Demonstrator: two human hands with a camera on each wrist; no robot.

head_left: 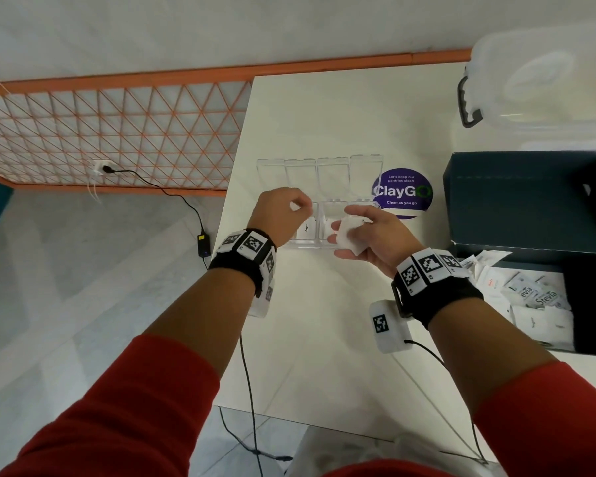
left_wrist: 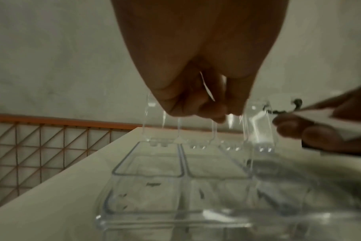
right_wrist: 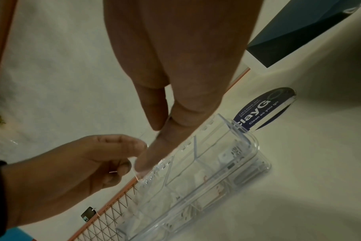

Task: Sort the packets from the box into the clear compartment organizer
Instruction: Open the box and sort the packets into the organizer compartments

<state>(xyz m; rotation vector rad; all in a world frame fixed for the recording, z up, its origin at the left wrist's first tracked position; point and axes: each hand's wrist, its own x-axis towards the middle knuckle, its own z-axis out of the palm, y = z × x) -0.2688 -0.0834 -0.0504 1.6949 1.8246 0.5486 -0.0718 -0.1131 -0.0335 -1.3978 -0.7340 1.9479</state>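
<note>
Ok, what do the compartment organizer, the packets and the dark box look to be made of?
The organizer looks like rigid clear plastic, glossy: the table shows through its walls and raised lids, and its edges catch highlights. The packets look like matte white paper, printed and creased; a lining cannot be told. The box looks like dark matte cardboard, with folded flaps and no shine, though that is less certain.

The left hand (left_wrist: pixel 198 68) hung over the organizer (left_wrist: pixel 196 187), its fingers (left_wrist: pixel 198 104) curled and pinching a thin white packet (left_wrist: pixel 207 88) seen edge-on. The organizer lay on the pale bench (left_wrist: pixel 52 203), its clear lids (left_wrist: pixel 258 127) standing open at the far side. A packet with dark print (left_wrist: pixel 153 184) lay in the near-left compartment. At the right edge the right hand (left_wrist: pixel 311 132) held a white packet (left_wrist: pixel 324 119), just beside the lids. The picture was blurred.
</note>
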